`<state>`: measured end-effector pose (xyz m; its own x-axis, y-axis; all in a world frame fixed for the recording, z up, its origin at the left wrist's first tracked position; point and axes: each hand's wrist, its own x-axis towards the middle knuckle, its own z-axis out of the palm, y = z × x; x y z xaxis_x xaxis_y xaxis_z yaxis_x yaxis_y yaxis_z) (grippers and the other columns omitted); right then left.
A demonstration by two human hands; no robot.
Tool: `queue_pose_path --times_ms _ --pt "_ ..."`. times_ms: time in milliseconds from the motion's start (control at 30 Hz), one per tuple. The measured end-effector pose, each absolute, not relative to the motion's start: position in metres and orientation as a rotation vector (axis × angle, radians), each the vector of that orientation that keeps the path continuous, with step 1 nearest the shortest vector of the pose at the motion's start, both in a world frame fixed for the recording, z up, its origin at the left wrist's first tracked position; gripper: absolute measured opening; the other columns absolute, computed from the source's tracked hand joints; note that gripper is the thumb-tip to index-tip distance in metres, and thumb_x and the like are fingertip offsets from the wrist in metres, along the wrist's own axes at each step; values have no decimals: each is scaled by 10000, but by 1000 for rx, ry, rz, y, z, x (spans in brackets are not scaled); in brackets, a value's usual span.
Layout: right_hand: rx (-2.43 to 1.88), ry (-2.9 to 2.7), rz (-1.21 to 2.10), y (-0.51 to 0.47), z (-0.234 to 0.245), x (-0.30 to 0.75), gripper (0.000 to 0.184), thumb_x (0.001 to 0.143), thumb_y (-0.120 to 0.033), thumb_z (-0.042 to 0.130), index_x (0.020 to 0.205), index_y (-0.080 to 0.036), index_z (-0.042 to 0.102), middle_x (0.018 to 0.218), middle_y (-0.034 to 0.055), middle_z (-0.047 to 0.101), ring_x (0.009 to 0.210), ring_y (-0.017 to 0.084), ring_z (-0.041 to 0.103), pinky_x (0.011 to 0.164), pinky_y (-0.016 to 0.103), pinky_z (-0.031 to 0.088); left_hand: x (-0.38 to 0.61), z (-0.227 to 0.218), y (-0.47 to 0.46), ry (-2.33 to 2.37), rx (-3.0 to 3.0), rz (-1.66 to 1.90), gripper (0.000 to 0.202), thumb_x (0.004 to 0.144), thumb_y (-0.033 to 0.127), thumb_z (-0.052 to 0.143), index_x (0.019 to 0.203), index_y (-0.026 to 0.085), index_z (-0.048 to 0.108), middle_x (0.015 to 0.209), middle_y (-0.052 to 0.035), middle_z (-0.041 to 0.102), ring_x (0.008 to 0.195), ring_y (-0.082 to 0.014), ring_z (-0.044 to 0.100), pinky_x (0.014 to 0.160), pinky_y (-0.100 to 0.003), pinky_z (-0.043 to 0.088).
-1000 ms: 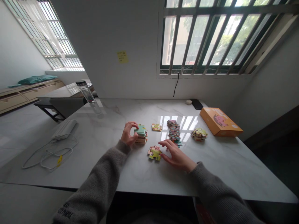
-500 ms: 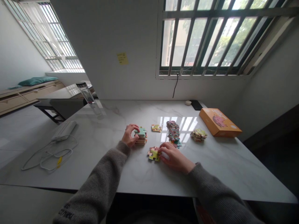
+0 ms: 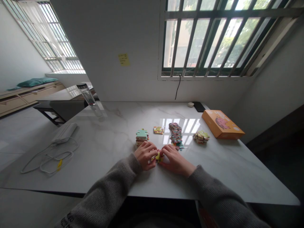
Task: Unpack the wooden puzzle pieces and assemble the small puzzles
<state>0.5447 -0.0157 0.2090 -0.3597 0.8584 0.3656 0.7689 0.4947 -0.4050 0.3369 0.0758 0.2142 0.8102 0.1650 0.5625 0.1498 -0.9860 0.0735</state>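
Yellow-green jigsaw puzzle pieces [image 3: 158,156] lie low over the table between my hands, partly covered by fingers. My left hand [image 3: 146,155] grips them from the left, fingers curled. From the right, my right hand [image 3: 174,159] pinches the same pieces between thumb and fingers. Just beyond my left hand stands a stack of puzzle pieces [image 3: 142,136] with a mint-green one on top. A small flat pile of pieces [image 3: 158,130] lies farther back. Behind my right hand runs a long leaning row of pieces [image 3: 175,133], and a looser pile [image 3: 201,136] sits to its right.
An orange puzzle box [image 3: 222,124] lies at the right, near a black phone [image 3: 199,106] and a small white case [image 3: 190,104]. On the left are a glass bottle [image 3: 87,96], a white device [image 3: 64,133] and its coiled cable [image 3: 51,163].
My left hand has left the mint-topped stack, moving right and nearer to me onto the yellow-green pieces. My right hand stays at those pieces, almost unmoved.
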Motion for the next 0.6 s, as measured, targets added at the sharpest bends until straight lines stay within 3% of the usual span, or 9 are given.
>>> queue_pose_path --times_ms 267,600 --pt "-1295 -2121 226 -13 209 553 230 883 -241 710 1059 -238 562 1089 72 611 1009 250 532 887 426 502 335 208 83 349 2912 895 366 723 251 666 1081 222 596 1119 -85 625 1044 -283 538 913 -439 437" --pt "-1209 -2030 215 -16 217 554 267 886 -214 687 1120 -245 562 1121 85 615 1038 252 578 918 447 512 334 211 81 386 2896 951 342 727 204 669 1058 225 584 1116 -78 631 1032 -271 550 907 -426 445"
